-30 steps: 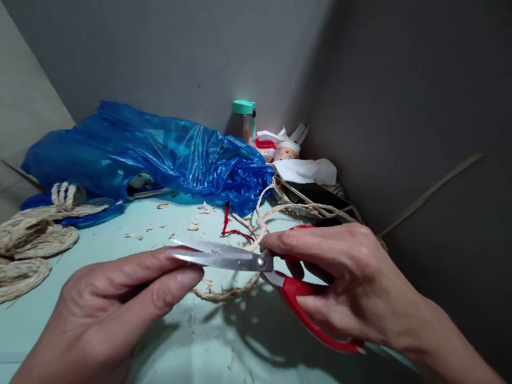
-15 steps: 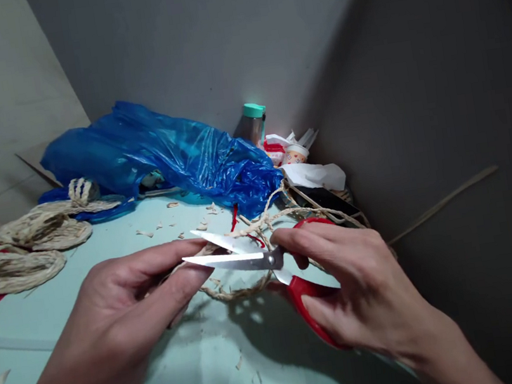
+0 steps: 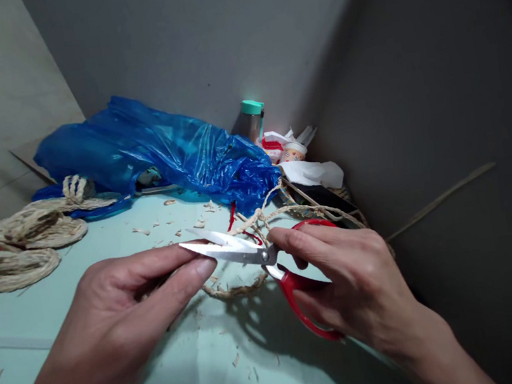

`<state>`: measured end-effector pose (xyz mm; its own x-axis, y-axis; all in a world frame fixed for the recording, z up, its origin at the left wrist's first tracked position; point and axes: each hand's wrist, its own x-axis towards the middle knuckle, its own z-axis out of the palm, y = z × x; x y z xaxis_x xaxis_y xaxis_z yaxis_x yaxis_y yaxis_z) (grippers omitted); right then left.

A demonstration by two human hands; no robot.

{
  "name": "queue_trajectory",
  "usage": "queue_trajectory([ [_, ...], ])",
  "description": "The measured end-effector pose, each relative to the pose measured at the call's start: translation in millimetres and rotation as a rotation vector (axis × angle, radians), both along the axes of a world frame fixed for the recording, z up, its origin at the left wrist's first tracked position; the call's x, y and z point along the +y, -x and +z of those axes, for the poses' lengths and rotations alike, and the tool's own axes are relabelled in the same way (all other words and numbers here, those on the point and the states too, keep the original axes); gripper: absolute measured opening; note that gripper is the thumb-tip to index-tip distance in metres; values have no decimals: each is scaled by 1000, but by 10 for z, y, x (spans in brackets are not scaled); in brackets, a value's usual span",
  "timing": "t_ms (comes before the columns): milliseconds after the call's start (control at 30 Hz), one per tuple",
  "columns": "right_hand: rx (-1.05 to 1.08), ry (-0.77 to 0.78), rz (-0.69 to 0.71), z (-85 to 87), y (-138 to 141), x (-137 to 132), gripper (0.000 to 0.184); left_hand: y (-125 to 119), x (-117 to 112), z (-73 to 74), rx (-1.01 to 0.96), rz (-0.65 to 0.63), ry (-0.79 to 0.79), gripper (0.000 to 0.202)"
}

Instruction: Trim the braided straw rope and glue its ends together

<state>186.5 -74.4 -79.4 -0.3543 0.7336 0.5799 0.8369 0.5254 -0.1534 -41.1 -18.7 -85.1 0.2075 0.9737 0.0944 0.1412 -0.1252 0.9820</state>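
My right hand point(image 3: 346, 281) grips red-handled scissors point(image 3: 266, 261), blades slightly apart and pointing left. My left hand point(image 3: 128, 301) pinches thumb and forefinger together right at the blade tips, on a braided straw cord point(image 3: 232, 290) that loops under the scissors across the pale green table point(image 3: 101, 253). The cord runs back toward a tangle of the same braid point(image 3: 287, 210) at the corner. Small straw clippings point(image 3: 168, 221) lie scattered on the table.
A crumpled blue plastic bag point(image 3: 164, 154) lies against the grey wall. Bundles of straw fibre point(image 3: 18, 247) sit at the left. In the corner stand a teal-capped bottle point(image 3: 249, 119), small cups point(image 3: 292, 148), white paper point(image 3: 315, 173) and a dark flat object point(image 3: 319, 198).
The scissor blades opened half a second ago and have since closed most of the way at my left fingertips. Both hands stay about where they were.
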Motion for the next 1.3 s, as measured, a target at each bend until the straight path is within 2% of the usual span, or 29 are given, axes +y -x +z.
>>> queue_trajectory([
  [133, 86, 60, -16, -15, 3, -12, 20, 13, 3, -29, 10, 64, -8, 22],
  [233, 184, 114, -46, -16, -14, -21, 27, 32, 4, -53, 22, 33, -31, 20],
  [300, 218, 155, -54, 3, -19, -24, 30, 31, 4, -59, 23, 81, -61, 21],
  [400, 202, 214, -51, 44, -10, -28, 23, 14, -2, -46, -5, 94, -84, 19],
  [567, 130, 191, -13, 51, -10, -19, 25, -1, -16, -15, 8, 77, -110, 14],
  [667, 88, 166, 19, 10, -25, -3, 30, 8, -17, -28, 31, 76, -132, 12],
  [800, 104, 141, -2, -57, 7, 15, 25, 9, 2, -48, 85, 84, -142, 15],
  [867, 234, 168, -21, -76, 64, 24, 22, -5, 10, -44, 77, 71, -144, 16],
  [967, 656, 318, -54, -79, 187, 47, 8, -50, -1, -34, 80, 11, -130, 13],
  [1033, 982, 460, -14, -78, 263, 71, 19, -93, -29, -36, 94, -55, -133, 9],
  [1100, 1208, 573, 68, -89, 311, 98, 35, -135, -65, -40, 134, -144, -147, 12],
  [1200, 1375, 616, 104, -124, 305, 134, 46, -178, -98, -35, 243, -262, -144, 19],
  [1300, 1444, 528, 74, -134, 225, 163, 46, -179, -92, -34, 279, -232, -169, 20],
])
